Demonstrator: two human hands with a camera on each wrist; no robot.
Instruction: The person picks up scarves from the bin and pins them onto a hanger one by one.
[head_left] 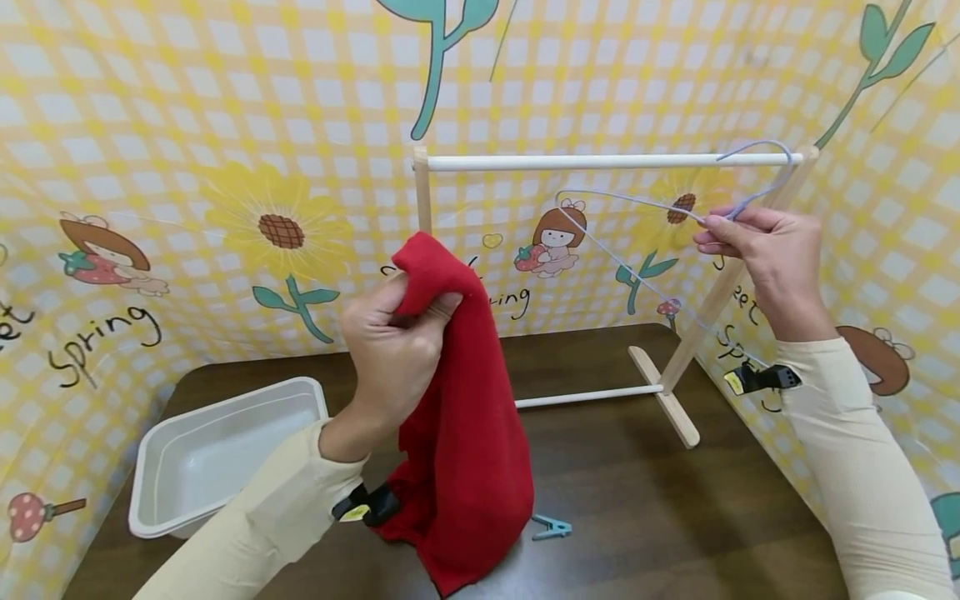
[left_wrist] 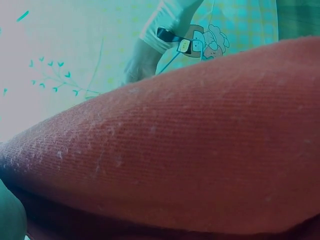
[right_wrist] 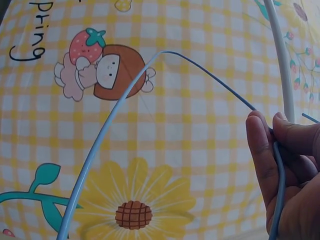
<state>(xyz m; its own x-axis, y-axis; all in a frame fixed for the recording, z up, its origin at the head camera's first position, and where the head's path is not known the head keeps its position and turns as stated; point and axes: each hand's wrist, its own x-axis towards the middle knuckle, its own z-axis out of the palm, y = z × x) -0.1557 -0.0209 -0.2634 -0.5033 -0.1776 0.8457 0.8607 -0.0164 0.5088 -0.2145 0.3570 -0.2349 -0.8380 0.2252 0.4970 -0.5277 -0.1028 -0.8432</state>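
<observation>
A red knit cloth hangs in folds from my left hand, pinched near its top between thumb and fingers. Its lower end reaches down over the table. In the left wrist view the red fabric fills most of the picture. My right hand pinches a light blue wire hanger just below its hook, at the right end of the rack. The hook overlaps the rack's white top rod. From the right wrist, the bent shoulder of the hanger stretches away from the fingers.
The wooden rack stands at the back right of the dark table. A white plastic basin sits at the left. One teal clothespin lies beside the cloth. Patterned sheeting surrounds the table.
</observation>
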